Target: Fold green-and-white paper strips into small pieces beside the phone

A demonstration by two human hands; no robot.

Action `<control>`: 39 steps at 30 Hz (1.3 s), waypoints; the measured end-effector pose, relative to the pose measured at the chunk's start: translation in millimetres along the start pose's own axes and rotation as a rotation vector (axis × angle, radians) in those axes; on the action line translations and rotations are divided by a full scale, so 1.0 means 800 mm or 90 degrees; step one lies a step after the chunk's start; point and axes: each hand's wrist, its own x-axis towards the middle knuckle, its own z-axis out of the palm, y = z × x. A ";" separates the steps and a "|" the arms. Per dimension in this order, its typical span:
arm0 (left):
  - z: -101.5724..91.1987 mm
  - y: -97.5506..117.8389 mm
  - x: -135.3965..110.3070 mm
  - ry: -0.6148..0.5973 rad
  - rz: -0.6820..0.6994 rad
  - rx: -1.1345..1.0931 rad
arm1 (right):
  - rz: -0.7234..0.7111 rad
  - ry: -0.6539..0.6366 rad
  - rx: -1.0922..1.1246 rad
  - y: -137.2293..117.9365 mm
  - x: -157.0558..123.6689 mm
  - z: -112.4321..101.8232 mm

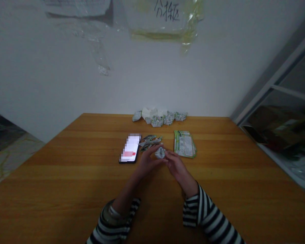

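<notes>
Head view: left hand (147, 162) and right hand (178, 171) pinch half-hidden folded paper (160, 153).

head-worn view, facing forward and down, close over a wooden table (66, 169)

Dim, grainy, edge-warped wide view

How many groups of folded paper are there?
3: a row along the far edge of the table, a small heap beside the phone, and one piece between left hand and right hand.
</notes>
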 end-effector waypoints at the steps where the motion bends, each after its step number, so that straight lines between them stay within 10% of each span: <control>1: 0.000 0.000 0.000 0.013 -0.015 -0.011 | -0.001 0.001 -0.009 0.000 0.001 -0.001; 13: 0.000 0.005 0.001 0.021 -0.061 -0.032 | -0.009 -0.005 -0.051 0.003 0.000 0.001; 18: -0.002 -0.001 0.003 0.053 -0.040 -0.001 | -0.271 0.059 -0.292 -0.015 -0.004 0.003; 22: -0.003 -0.009 0.002 0.040 -0.028 0.030 | -0.407 -0.067 -0.527 -0.035 -0.009 -0.001; 32: -0.001 -0.012 0.001 -0.013 -0.093 -0.046 | -0.387 -0.289 -0.654 -0.025 -0.009 -0.001; 39: 0.002 -0.019 0.006 0.005 -0.105 -0.059 | -0.348 -0.255 -0.603 0.001 0.003 -0.005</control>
